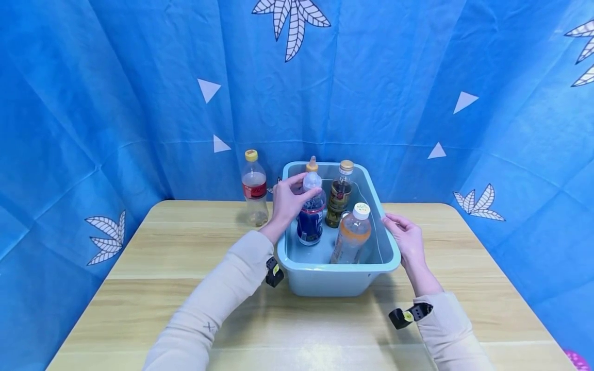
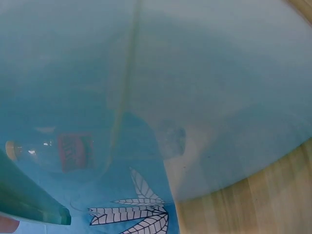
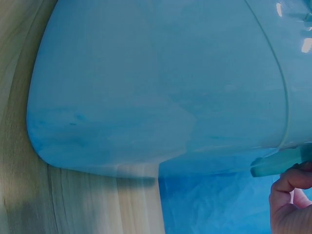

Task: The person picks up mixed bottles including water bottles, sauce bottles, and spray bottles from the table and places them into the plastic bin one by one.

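Left hand [image 1: 289, 200]: grip closed round blue-label bottle [image 1: 311, 216], frame centre.
Right hand [image 1: 405, 238]: relaxed, steadying bin [image 1: 341, 281] rim.
Advice: keep upright, clear of neighbouring bottles.

Cola bottle [image 1: 254, 188]: upright on the surface [image 1: 176, 288], left of the bin, yellow cap, red label, nearly empty.
Backdrop [image 1: 116, 103]: blue cloth with white leaves and triangles.
Surface: light wood grain.

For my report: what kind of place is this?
Likely a staged recording booth, not a home: blue patterned cloth hangs all round a bare wooden table with a bin of bottles.
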A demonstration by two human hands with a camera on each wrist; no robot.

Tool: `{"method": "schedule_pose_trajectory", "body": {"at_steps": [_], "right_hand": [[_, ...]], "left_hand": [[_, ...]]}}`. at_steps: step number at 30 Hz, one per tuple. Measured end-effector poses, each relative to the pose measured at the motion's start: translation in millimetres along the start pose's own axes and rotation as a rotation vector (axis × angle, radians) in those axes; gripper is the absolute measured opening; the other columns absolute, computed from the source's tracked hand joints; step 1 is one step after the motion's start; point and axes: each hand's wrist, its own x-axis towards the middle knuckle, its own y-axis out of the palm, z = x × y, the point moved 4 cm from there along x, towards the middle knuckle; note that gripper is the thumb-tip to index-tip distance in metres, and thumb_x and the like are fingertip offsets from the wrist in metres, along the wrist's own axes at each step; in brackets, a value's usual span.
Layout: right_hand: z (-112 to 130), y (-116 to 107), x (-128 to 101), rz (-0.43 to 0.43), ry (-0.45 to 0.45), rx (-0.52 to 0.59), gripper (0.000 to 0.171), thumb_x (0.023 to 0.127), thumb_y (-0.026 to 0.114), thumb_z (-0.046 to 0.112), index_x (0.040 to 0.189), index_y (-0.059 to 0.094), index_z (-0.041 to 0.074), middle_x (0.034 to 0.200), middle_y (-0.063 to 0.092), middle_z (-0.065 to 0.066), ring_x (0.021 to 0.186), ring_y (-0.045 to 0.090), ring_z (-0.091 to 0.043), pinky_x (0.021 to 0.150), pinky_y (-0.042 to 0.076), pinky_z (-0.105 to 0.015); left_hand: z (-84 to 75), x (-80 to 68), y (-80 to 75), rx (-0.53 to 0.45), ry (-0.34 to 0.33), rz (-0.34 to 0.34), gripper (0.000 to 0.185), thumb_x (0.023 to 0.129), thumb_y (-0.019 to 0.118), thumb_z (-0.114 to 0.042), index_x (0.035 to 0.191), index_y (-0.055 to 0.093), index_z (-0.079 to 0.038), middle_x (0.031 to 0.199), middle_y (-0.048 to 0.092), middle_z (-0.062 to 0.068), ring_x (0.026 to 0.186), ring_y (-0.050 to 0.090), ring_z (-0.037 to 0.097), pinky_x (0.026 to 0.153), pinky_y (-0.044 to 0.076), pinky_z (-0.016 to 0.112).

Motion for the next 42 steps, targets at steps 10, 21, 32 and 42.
{"method": "schedule_pose_trajectory", "body": {"at_steps": [10, 21, 32, 42], "right_hand": [[1.4, 0.5, 0.2, -0.003, 0.003, -0.011, 0.045, 0.081, 0.065, 0.022, 0.115, 0.054, -0.005, 0.07, 0.061, 0.012, 0.065, 0.059, -0.003, 0.06, 0.05, -0.018], [0.7, 0.4, 0.0, -0.012, -0.003, -0.004, 0.045, 0.082, 0.064, 0.019, 0.116, 0.052, -0.007, 0.068, 0.061, 0.013, 0.064, 0.059, -0.002, 0.059, 0.049, -0.017], [1.3, 0.1, -2.0, 0.0, -0.006, -0.016, 0.047, 0.082, 0.064, 0.021, 0.118, 0.052, -0.007, 0.069, 0.06, 0.015, 0.066, 0.059, 0.0, 0.061, 0.049, -0.017], [2.2, 0.4, -3.2, -0.003, -0.006, -0.01, 0.047, 0.082, 0.064, 0.021, 0.118, 0.051, -0.007, 0.068, 0.06, 0.016, 0.066, 0.059, 0.0, 0.061, 0.049, -0.016]], "left_hand": [[0.1, 1.4, -0.4, -0.004, 0.002, 0.017, 0.044, 0.071, 0.074, -0.028, 0.11, 0.063, -0.009, 0.102, 0.065, 0.006, 0.09, 0.062, 0.015, 0.075, 0.049, 0.025], [1.1, 2.8, 2.4, -0.004, -0.013, 0.048, 0.047, 0.072, 0.073, -0.028, 0.113, 0.061, -0.009, 0.103, 0.064, 0.007, 0.089, 0.061, 0.015, 0.076, 0.049, 0.025], [2.9, 2.8, 1.0, -0.018, -0.012, 0.038, 0.047, 0.072, 0.073, -0.03, 0.113, 0.062, -0.01, 0.102, 0.064, 0.007, 0.089, 0.06, 0.017, 0.076, 0.049, 0.029], [2.3, 2.6, 0.5, 0.008, -0.021, 0.052, 0.049, 0.072, 0.072, -0.032, 0.114, 0.061, -0.011, 0.103, 0.064, 0.005, 0.092, 0.059, 0.017, 0.076, 0.048, 0.027]]}}
